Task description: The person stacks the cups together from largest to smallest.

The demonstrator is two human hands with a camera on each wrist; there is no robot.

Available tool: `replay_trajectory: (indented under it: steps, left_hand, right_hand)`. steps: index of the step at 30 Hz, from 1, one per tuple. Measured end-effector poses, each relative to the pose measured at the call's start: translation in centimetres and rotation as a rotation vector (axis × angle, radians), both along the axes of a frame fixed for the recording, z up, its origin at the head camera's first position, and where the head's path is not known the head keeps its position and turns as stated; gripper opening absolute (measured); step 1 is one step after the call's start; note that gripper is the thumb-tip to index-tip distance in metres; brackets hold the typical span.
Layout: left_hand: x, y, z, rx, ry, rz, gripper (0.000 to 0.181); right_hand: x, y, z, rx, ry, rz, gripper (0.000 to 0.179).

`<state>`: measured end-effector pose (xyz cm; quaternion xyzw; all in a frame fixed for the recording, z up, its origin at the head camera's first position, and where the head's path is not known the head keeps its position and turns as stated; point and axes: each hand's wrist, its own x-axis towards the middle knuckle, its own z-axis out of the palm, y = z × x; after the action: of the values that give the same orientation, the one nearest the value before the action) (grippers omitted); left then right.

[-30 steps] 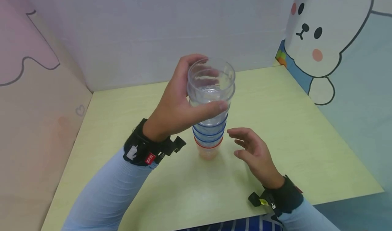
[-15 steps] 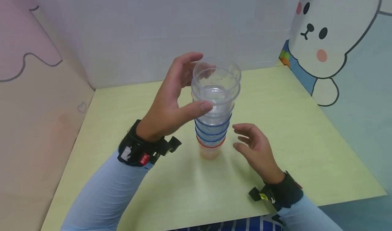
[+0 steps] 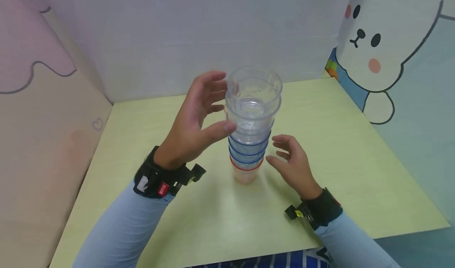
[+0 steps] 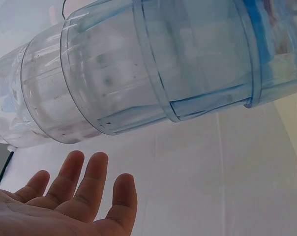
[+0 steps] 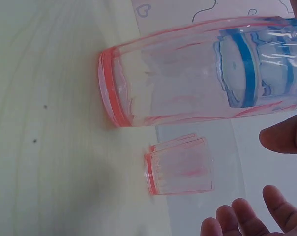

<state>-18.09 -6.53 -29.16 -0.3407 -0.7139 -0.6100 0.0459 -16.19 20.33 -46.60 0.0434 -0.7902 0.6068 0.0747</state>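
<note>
A tall stack of nested clear plastic cups stands upright in the middle of the table. Its upper cups are colourless, blue lines ring the middle, and the lowest cup is tinted red. Left of the upper cups is my left hand, fingers loosely bent; its thumb tip overlaps the stack in the head view. The left wrist view shows the left fingers apart from the cup walls. My right hand hovers at the lower right of the stack, relaxed and holding nothing. Its thumb appears beside the stack in the right wrist view.
Beyond the stack, a red-tinted cup, seemingly with another close behind it, stands on the table; the stack mostly hides it from the head camera. A pale yellow table meets a plain back wall and printed side panels.
My left hand has let go of the upper cups and drawn back to the left. The right hand has shifted slightly forward beside the stack. The stack remains standing.
</note>
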Motion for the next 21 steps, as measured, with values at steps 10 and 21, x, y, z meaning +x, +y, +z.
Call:
replay_trajectory:
  steps: [10,21]
  left_hand:
    - [0.4,-1.4,-1.7,0.006,-0.027,0.018,0.084]
    - [0.8,-2.5,-2.6,0.047,-0.052,0.051,0.085]
  right_hand:
    - [-3.0,-0.9,0.0,0.081,-0.047,0.007,0.069]
    - [-6.3,-2.2,-1.1,0.171,-0.067,0.013,0.067]
